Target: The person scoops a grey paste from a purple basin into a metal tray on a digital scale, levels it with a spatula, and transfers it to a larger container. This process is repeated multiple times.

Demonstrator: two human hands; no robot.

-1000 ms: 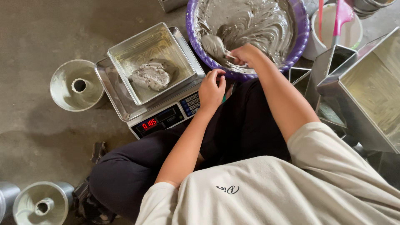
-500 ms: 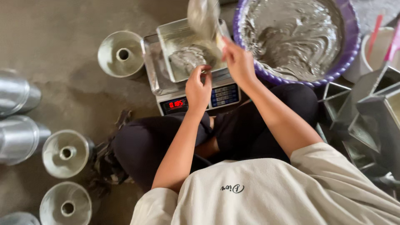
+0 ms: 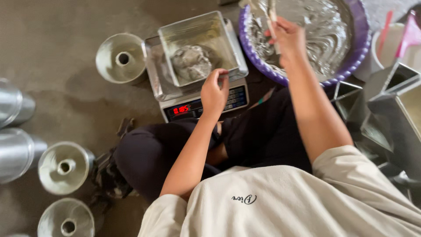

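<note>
Overhead, right hand [image 3: 287,37]'s spoon [image 3: 263,8] blurred, top cropped.

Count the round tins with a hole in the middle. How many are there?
3 show their holes: one tin left of the scale, one near the knee, one at the bottom edge. Shiny tins on their sides at the left edge may be more.
</note>
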